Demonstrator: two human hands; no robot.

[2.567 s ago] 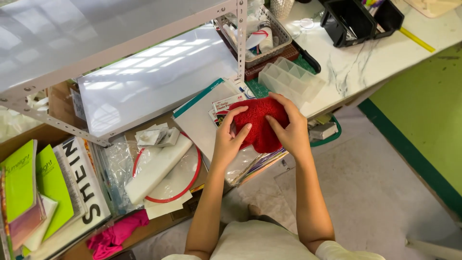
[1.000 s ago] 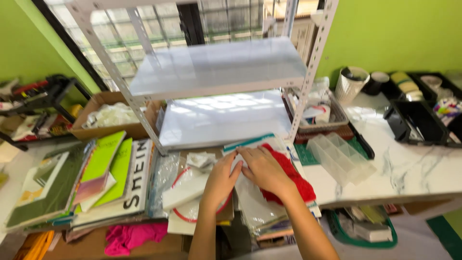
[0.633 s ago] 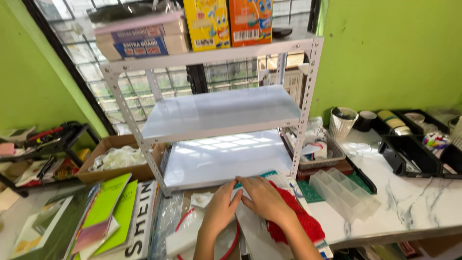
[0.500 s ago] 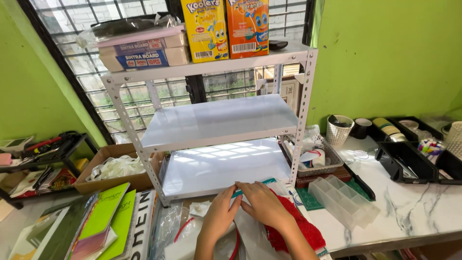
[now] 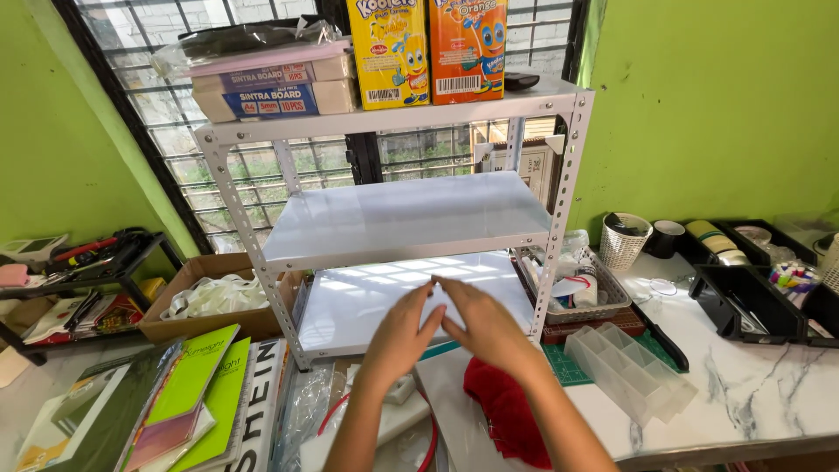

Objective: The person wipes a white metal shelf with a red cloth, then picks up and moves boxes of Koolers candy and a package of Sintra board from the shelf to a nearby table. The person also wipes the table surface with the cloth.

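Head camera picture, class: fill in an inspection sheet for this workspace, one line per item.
Surface: white marble-look counter, crowded at left.
Job's things: red cloth lies below the hands, on a white sheet.
Clutter: clear compartment box, green booklets, cardboard box, black trays.
Grips: left hand and right hand raised, fingertips meeting, holding nothing that can be seen.
Cables: nothing seen.
Surroundings: white metal shelf rack, green walls, barred window.
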